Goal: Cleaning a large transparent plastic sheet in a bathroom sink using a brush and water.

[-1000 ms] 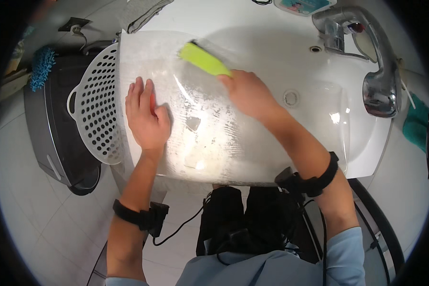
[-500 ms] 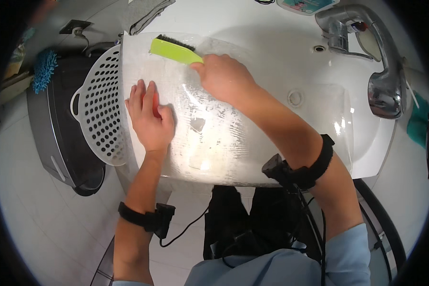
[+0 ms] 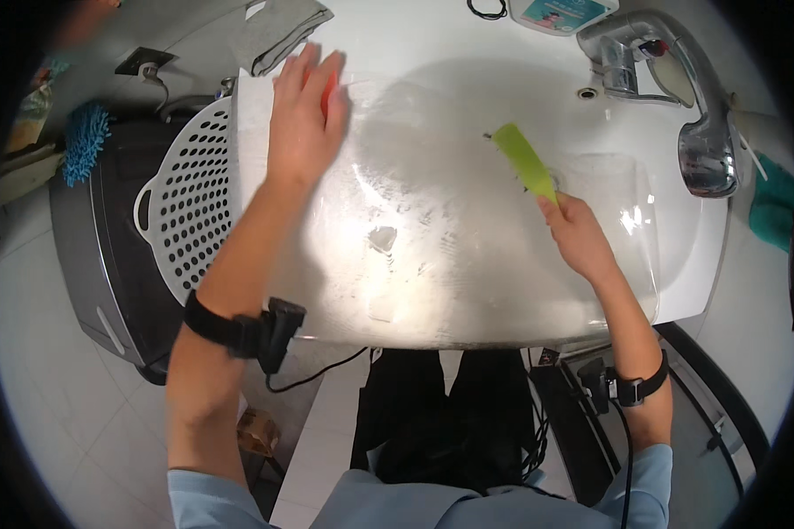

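While the clear lid (image 3: 468, 229) lies soapy across the sink (image 3: 697, 264) | green brush (image 3: 525, 167) is clenched in right hand (image 3: 578, 234) | left hand (image 3: 304, 115) pressed flat, grasping nothing | strokes best kept overlapping, lid steadied.

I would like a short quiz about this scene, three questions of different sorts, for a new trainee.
1. True or false: the right hand holds a green brush.
2. Where does the left hand rest? A) on the chrome tap B) flat on the far left part of the clear plastic sheet C) on the white perforated basket
3. Fill in: the sheet lies across a white ____.

Key
1. True.
2. B; something orange shows under the fingers.
3. Sink.
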A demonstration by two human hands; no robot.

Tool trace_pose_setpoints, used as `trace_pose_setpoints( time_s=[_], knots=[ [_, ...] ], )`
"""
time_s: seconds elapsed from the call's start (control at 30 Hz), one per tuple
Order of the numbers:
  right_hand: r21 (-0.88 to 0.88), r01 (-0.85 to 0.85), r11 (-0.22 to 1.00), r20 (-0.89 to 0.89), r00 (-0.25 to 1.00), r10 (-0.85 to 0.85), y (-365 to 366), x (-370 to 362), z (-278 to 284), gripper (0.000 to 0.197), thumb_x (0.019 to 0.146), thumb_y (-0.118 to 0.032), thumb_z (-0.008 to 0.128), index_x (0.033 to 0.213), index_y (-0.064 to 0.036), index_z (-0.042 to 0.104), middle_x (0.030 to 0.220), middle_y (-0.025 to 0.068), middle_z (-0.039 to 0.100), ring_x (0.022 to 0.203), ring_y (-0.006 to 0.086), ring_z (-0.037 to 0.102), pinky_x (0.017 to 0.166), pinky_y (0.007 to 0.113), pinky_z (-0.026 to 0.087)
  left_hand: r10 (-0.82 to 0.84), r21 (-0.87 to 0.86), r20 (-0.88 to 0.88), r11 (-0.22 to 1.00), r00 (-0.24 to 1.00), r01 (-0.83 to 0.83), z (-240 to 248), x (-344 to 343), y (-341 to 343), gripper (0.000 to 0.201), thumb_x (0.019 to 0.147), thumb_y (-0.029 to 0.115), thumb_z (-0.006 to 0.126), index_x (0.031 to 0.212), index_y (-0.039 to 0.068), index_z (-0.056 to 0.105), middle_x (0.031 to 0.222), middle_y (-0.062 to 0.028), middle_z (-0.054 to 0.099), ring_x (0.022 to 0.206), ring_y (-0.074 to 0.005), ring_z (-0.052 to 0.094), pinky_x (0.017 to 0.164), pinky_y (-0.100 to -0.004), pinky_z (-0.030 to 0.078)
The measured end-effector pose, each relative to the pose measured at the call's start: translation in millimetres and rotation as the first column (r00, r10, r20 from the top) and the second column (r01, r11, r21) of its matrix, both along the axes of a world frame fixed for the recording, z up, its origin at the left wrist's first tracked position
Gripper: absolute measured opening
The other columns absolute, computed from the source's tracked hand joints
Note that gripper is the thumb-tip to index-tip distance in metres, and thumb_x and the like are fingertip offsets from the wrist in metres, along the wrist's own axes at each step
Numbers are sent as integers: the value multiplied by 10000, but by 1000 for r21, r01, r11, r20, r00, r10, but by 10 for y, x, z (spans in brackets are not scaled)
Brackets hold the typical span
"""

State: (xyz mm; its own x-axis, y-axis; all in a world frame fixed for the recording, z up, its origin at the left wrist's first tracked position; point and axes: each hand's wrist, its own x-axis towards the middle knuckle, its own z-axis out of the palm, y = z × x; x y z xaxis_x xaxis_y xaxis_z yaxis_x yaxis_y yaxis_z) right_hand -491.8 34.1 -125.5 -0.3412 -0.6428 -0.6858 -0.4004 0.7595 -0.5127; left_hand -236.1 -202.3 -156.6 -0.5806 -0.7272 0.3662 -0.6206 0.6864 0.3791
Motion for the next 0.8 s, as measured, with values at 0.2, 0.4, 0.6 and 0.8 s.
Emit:
trace_pose_setpoints(
  time_s=[0.2,0.4,0.6,0.8],
  knots=[
    [-151,-101,983,-10,995,101,-75,100,148,320,916,-263,543,1028,37,535,773,235,588,715,380,566,702,426,449,-113,-195,28,974,993,117,5,-288,-435,286,892,176,574,1153,68,619,1286,-170,503,1168,-344,485,984,-405,389],
    [75,-29,997,232,973,11,-302,-150,346,430,914,-211,527,1289,-14,456,878,237,614,781,393,594,760,440,459,-269,25,227,963,936,270,254,-348,-4,406,764,228,728,1126,88,608,1164,-86,532,1112,-297,493,945,-384,410],
    [-234,-112,966,0,993,116,-515,-95,121,453,932,-206,489,1329,4,434,943,244,611,878,381,596,813,410,459,-310,124,406,951,860,285,280,-418,57,503,706,265,768,1134,108,557,1122,-70,501,1053,-274,474,924,-393,378],
    [-487,-268,831,-180,962,205,-635,-163,-82,378,944,-186,461,1264,13,502,987,237,610,928,396,577,834,410,445,-325,-54,409,924,853,378,182,-545,158,405,718,236,753,1057,124,563,1103,-68,490,1036,-258,454,908,-405,346]
  ],
)
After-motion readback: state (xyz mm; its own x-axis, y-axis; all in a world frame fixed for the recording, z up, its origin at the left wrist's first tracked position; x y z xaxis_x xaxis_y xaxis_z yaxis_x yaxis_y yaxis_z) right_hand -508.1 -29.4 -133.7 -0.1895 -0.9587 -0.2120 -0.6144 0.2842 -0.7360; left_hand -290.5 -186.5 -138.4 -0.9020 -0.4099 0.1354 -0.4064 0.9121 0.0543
